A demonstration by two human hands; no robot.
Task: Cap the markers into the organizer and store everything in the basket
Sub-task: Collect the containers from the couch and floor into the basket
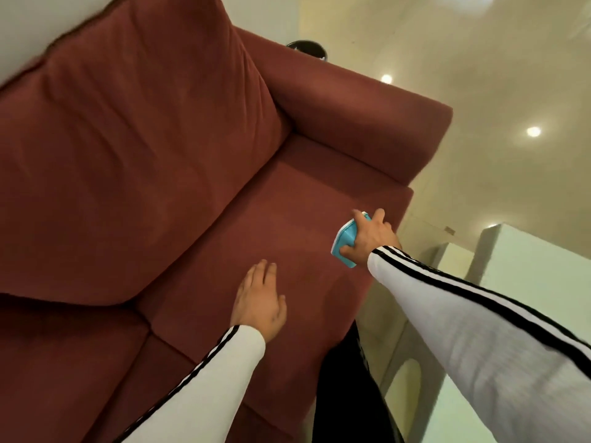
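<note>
Organizer [344, 236], centre right, looks light, stiff and smooth; right hand [372, 238] fingers curl round its sides, left hand [259, 302] fingers relaxed.

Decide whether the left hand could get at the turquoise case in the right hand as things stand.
Probably yes. The left hand is open and holds nothing, and only bare sofa seat lies between it and the turquoise case. The right hand grips the case, leaving its left edge showing.
</note>
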